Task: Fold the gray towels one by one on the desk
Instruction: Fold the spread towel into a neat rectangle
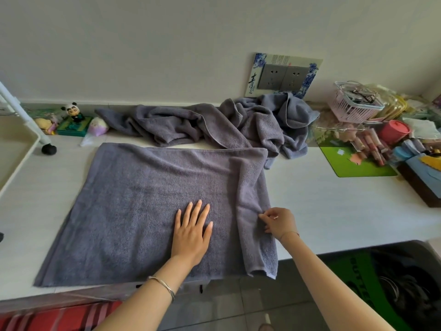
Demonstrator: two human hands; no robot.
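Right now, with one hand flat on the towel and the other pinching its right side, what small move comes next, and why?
Probably carry the pinched right side leftward over the towel. The left hand lies flat, pinning the middle, the right hand pinches a raised crease near the right edge, and the rest lies smooth.

Soft, even daylight fills the scene; the wall (167,32) and tabletop (334,211) are bright and pale. Shadows are faint: thin dark lines under the towel (143,211) folds, a deeper patch beneath the crumpled pile (238,123) at 12 o'clock. The floor (238,302) at 6 o'clock is dimmer. Wide-angle distortion bows the tabletop edges at 9 and 3 o'clock. Clutter (372,130) at 2 o'clock looks soft and smeared.
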